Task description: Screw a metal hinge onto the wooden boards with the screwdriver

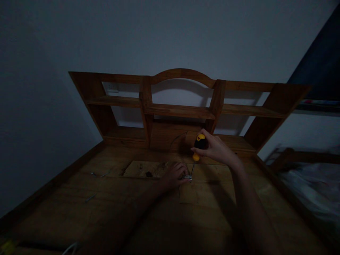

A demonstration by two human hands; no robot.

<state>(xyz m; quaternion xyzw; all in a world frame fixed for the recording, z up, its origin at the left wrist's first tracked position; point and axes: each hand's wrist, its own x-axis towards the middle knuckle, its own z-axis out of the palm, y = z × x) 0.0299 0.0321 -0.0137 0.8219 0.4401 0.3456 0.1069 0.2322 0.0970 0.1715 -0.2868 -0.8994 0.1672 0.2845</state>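
My right hand [209, 145] is wrapped round the yellow and black handle of a screwdriver [196, 157]. The shaft slants down, its tip meeting a small shiny metal piece [188, 176], perhaps a hinge; the dim light hides its exact kind. My left hand [177, 174] pinches that metal piece from the left, fingers curled. Beneath both hands lies a wooden board [212, 173] on the wooden desktop [148, 212]. Left of my left hand, a pale strip [143, 169] with dark, rough patches shows on the surface.
A wooden shelf unit [180, 111] with an arched top stands along the back wall. Small metal items [93, 174] and a thin rod-like piece [90, 198] lie at left. A white cable [70, 248] and a yellow object [7, 247] show at the bottom left. Bedding [313, 187] is at right.
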